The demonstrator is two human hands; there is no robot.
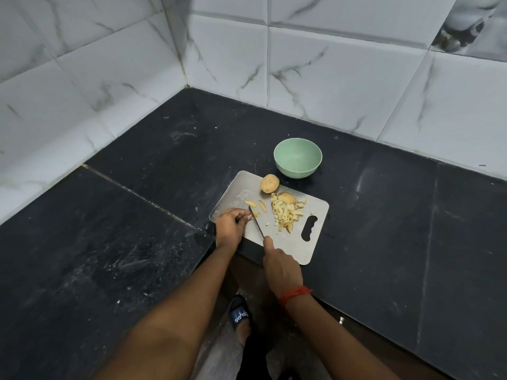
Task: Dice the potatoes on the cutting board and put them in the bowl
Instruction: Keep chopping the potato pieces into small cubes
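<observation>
**Potatoes part-diced on cutting board, bowl just behind**

A pile of diced potato lies on the right half of the grey cutting board, just left of its handle slot. A cut potato piece with its skin on sits against the back of the pile. A whole potato rests at the board's far edge. Two loose potato strips lie left of the pile.

The left hand rests on the board's left corner. Its fingers are curled narrow and pinch a small potato piece against the board. The knife has its blade edge down on the board, touching that piece. The right hand grips the knife handle, fingers wrapped closed, index finger laid along the top. A red thread band circles the right wrist.

The green bowl stands upright on the tabletop, just beyond the board's far edge and near the whole potato.

The tabletop is dark stone, dusty and scuffed, set in a corner of white marbled wall tiles. A foot in a dark sandal shows below, between the forearms.
</observation>
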